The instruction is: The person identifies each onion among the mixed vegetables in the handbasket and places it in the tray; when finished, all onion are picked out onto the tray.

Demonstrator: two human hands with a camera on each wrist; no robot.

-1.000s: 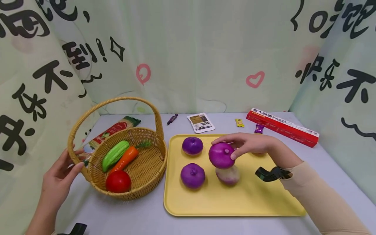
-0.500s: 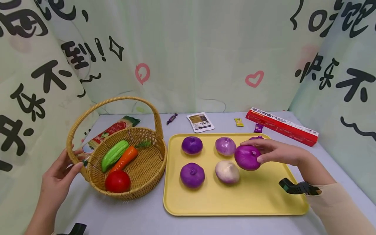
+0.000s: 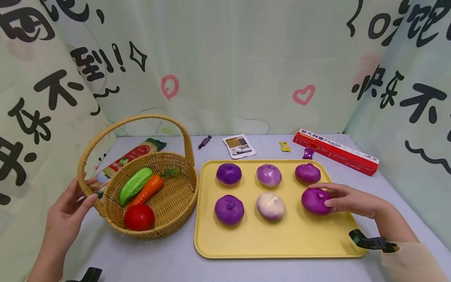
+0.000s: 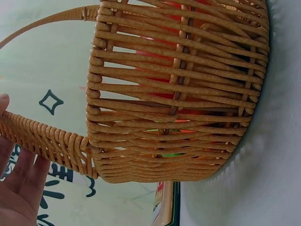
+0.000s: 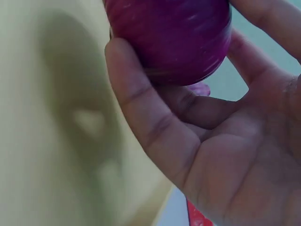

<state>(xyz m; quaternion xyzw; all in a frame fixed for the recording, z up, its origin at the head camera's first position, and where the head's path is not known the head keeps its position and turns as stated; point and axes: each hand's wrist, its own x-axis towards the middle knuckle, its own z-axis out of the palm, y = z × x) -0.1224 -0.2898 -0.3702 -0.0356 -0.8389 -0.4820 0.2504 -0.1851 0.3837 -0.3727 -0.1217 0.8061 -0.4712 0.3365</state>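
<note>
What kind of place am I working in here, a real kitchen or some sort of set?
Most likely a staged tabletop set, not a kitchen: printed fabric curtains enclose the grey table on three sides, and it holds a yellow tray of onions beside a wicker basket of glossy, toy-like vegetables.

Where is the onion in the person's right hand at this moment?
In the head view the onion sits at the front right of the yellow tray, held by the right hand, just in front of another purple onion.

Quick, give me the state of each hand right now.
Left hand: open, fingers resting against the wicker basket by its handle.
Right hand: holding the purple onion on the yellow tray.
</note>
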